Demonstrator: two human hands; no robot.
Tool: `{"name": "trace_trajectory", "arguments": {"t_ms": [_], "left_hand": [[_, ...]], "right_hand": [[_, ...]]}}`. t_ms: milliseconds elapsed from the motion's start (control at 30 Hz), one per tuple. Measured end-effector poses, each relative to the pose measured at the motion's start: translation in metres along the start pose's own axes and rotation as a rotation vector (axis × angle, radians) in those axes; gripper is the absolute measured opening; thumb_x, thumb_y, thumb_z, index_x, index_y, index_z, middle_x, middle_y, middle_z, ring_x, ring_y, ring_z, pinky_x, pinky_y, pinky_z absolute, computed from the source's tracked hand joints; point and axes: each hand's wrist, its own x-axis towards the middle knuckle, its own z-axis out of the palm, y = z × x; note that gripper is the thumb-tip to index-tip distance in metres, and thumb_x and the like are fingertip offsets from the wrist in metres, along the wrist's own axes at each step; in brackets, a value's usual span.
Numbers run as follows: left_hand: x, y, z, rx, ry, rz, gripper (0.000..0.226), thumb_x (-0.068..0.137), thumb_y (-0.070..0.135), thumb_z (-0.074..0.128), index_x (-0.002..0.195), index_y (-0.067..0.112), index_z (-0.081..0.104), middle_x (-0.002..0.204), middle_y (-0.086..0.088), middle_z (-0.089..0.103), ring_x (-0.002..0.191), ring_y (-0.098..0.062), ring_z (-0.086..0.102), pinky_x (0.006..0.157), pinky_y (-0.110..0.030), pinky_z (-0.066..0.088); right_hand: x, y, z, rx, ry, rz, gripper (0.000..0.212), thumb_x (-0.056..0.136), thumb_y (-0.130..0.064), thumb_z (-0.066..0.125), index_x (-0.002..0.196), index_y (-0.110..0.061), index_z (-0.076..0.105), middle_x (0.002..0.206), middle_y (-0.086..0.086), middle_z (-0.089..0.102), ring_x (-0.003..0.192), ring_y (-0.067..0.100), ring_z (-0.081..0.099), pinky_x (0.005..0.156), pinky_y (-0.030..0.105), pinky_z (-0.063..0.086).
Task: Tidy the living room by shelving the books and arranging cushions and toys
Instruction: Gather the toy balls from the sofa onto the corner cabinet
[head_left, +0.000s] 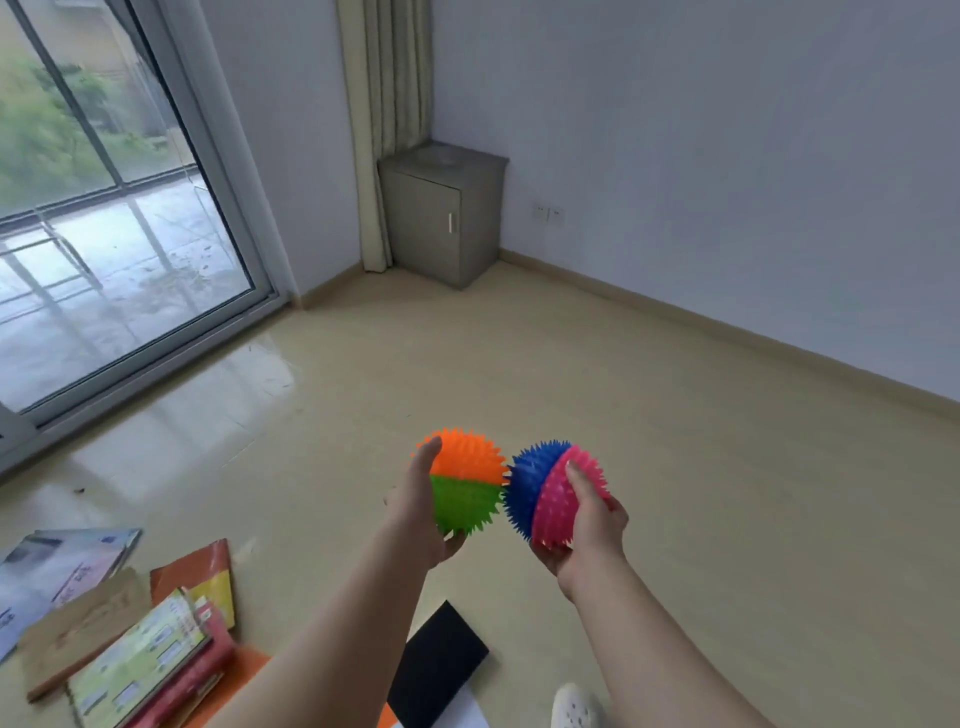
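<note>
My left hand (418, 512) grips an orange and green spiky ball (467, 480) from its left side and underneath. My right hand (589, 525) holds a blue and pink spiky ball (545, 488), thumb across the pink half. Both balls are held up over the beige floor in the middle of the view and touch each other. Several books (130, 639) lie scattered in a loose pile on the floor at the lower left.
A grey cabinet (441, 213) stands in the far corner beside a curtain (387, 124). A sliding glass door (104, 208) fills the left wall. A black flat object (439, 665) lies on the floor by my arms, and a white shoe (571, 706) shows at the bottom.
</note>
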Motion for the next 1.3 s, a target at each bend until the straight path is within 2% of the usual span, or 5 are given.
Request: {"name": "trace_trajectory", "arguments": {"t_ms": [200,500,733,967,1300], "left_hand": [[0.093,0.060,0.135,-0.050,-0.060,-0.065,0.049,0.075,0.054,0.064,0.097,0.013,0.052,0.096,-0.012,0.058,0.081,-0.027,0.057,0.067,-0.034,0.046],[0.182,0.190,0.303,-0.176,-0.085,-0.035,0.044,0.079,0.057,0.057,0.090,0.015,0.059,0.086,-0.008,0.060,0.076,-0.022,0.056,0.069,-0.030,0.045],[0.287,0.289,0.369,-0.214,-0.090,-0.076,0.053,0.069,0.060,0.064,0.098,0.015,0.061,0.092,-0.008,0.063,0.079,-0.024,0.059,0.068,-0.029,0.047],[0.393,0.465,0.421,-0.225,-0.022,0.015,0.061,0.068,0.056,0.070,0.111,0.018,0.051,0.104,-0.012,0.056,0.085,-0.028,0.058,0.071,-0.036,0.049],[0.526,0.638,0.471,-0.268,0.104,-0.025,0.064,0.070,0.055,0.070,0.117,0.017,0.047,0.108,-0.013,0.055,0.083,-0.029,0.057,0.077,-0.039,0.049]], "right_hand": [[0.130,-0.124,0.065,-0.057,-0.075,-0.045,0.067,0.077,-0.033,0.074,0.130,-0.024,0.035,0.127,0.010,0.045,0.111,0.033,0.050,0.085,0.049,0.052],[0.262,-0.289,0.197,-0.104,-0.155,-0.026,0.066,0.077,-0.038,0.073,0.128,-0.023,0.035,0.124,0.011,0.046,0.109,0.034,0.052,0.085,0.051,0.052],[0.354,-0.349,0.304,-0.122,-0.179,-0.006,0.065,0.077,-0.038,0.072,0.128,-0.023,0.035,0.123,0.012,0.047,0.107,0.035,0.052,0.077,0.048,0.053],[0.441,-0.410,0.482,-0.135,-0.280,-0.007,0.062,0.076,-0.041,0.072,0.127,-0.021,0.043,0.123,0.014,0.052,0.102,0.034,0.056,0.055,0.036,0.053],[0.564,-0.447,0.684,-0.163,-0.211,0.139,0.071,0.070,-0.050,0.074,0.127,-0.024,0.042,0.124,0.015,0.051,0.106,0.037,0.055,0.057,0.038,0.054]]}}
